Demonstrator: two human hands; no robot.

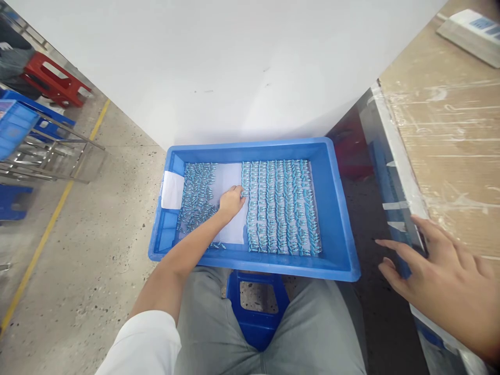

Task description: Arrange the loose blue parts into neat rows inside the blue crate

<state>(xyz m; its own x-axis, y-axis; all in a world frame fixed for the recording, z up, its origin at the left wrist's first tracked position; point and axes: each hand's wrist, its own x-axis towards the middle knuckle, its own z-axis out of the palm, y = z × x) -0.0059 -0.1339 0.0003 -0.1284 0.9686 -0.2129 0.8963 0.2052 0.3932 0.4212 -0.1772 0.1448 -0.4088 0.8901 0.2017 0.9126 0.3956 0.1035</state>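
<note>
Inside a blue plastic bin [347,229], my left hand [233,201] is closed in a pinch at the left edge of the neatly lined-up small blue parts [277,208]. What its fingertips hold, if anything, is too small to make out. Left of it lie loose, jumbled small blue parts [197,192] of the same look. A strip of white liner [229,232] shows between the two groups. My right hand [441,276] is outside the bin, on the right, with fingers spread and nothing in them, close to the edge of a cardboard surface.
A tall white panel [234,67] stands behind the bin. A white paper label [172,190] is on its left wall. Plastic-wrapped cardboard [449,135] is at right. Below is a blue stool [255,317]; a red stool [58,78] and a seated person are far left.
</note>
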